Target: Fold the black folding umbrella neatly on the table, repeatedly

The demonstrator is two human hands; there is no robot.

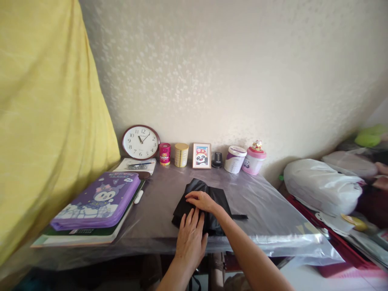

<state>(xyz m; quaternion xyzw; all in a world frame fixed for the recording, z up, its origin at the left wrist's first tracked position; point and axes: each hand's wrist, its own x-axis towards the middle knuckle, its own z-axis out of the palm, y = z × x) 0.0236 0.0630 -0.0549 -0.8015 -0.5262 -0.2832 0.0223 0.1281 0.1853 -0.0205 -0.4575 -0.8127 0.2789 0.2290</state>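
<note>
A black folding umbrella lies collapsed near the front edge of the table, its thin cloth panels loosely spread. From its right side a narrow black strap sticks out onto the table cover. My left hand rests on the near part of the cloth, palm down with fingers stretched out. Crossing just beyond it, my right hand has its fingers bent and drawn together on the cloth near the middle. The umbrella's handle is hidden from sight.
A purple cartoon binder lies on a green book at left. Along the wall stand a clock, a pink can, a yellow can, a picture frame and two tubs. White bags are piled at right.
</note>
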